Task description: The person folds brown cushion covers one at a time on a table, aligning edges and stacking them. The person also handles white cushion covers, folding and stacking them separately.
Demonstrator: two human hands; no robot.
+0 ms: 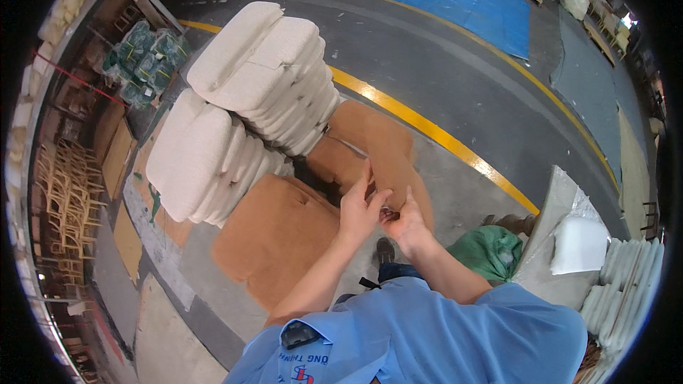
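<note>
Left hand (358, 208), right hand (405, 222) meet, fingers pinched together.

Wrapped bundles and a sack, no signs or screens in sight.

Over by the racks on the far left, a cluster of green bundles (146, 60) sits wrapped in clear plastic, rounded and bulging, stacked against each other at the floor's edge. Down at the right, near the person's elbow, there's a green woven sack (491, 250), slumped and crumpled. Just beside it a white plastic-wrapped pack (580, 243) rests on a pale board, soft-cornered and pillow-like.
</note>
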